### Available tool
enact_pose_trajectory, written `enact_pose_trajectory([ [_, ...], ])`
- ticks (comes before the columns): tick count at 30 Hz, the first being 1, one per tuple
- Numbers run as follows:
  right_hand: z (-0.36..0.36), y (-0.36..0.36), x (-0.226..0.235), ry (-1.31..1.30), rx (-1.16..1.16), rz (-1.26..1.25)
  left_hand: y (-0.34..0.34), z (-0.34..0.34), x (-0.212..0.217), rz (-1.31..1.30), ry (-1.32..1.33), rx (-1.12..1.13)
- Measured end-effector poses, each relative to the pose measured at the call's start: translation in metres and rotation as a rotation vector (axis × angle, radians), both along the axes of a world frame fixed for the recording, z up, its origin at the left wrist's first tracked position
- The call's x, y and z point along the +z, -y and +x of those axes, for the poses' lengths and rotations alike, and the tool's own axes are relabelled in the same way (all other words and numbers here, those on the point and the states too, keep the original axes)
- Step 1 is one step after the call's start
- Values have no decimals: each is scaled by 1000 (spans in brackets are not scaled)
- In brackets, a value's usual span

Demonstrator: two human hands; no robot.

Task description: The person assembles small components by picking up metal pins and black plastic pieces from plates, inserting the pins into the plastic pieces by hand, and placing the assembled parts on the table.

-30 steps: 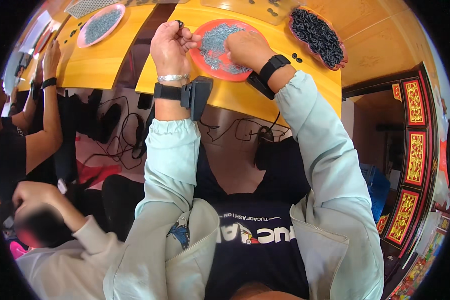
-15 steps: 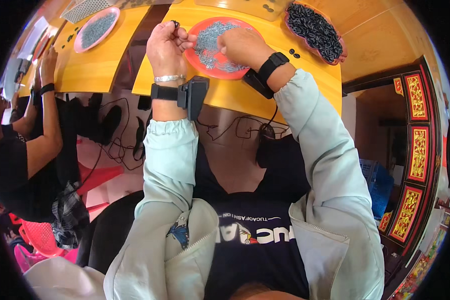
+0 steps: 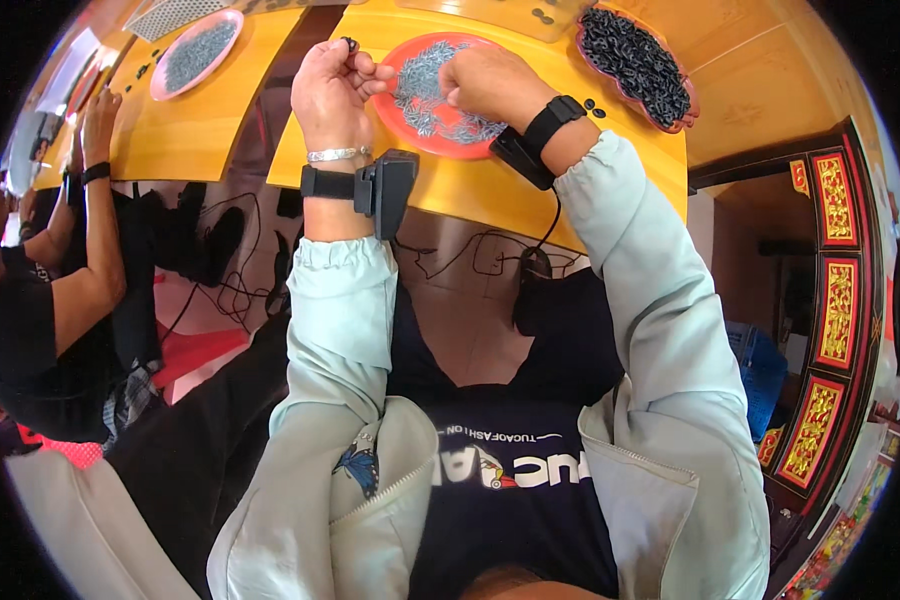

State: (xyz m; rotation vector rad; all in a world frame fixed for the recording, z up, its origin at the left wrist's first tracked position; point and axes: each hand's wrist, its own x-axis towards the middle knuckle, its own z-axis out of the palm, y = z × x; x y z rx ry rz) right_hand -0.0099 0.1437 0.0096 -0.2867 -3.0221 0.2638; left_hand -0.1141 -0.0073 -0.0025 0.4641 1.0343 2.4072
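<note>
My left hand (image 3: pixel 332 88) is raised palm-up beside the plate's left side, its fingers curled. Between thumb and forefinger it pinches a small black round part (image 3: pixel 350 44). My right hand (image 3: pixel 492 82) reaches over the red plate (image 3: pixel 382 112), which bears a heap of small grey metal pins or screws (image 3: pixel 422 80). Its fingers are bent together at the heap's right part; what they hold, if anything, is hidden by the hand.
A pink-rimmed tray of black ring-like parts (image 3: pixel 638 65) stands at the right, with two loose black parts (image 3: pixel 595 108) near it. A clear bin (image 3: pixel 500 14) is behind the plate. At the left, another person's arm (image 3: pixel 98 150) rests near a plate of grey pieces (image 3: pixel 198 55).
My right hand has shifted slightly to the right over the pins. My left hand has barely moved and still pinches the black part. The whole view has shifted slightly.
</note>
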Motion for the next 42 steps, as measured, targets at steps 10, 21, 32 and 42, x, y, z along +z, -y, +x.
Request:
enact_pose_trajectory([
  [10, 0, 14, 1, 96, 28, -51, -2, 4, 5, 8, 20, 9],
  [21, 0, 11, 3, 151, 3, -72, -3, 3, 7, -6, 35, 6],
  [32, -5, 13, -3, 122, 53, -105, -4, 4, 3, -35, 49, -2],
  [42, -4, 7, -5, 124, 38, -117, -3, 2, 3, 2, -11, -12],
])
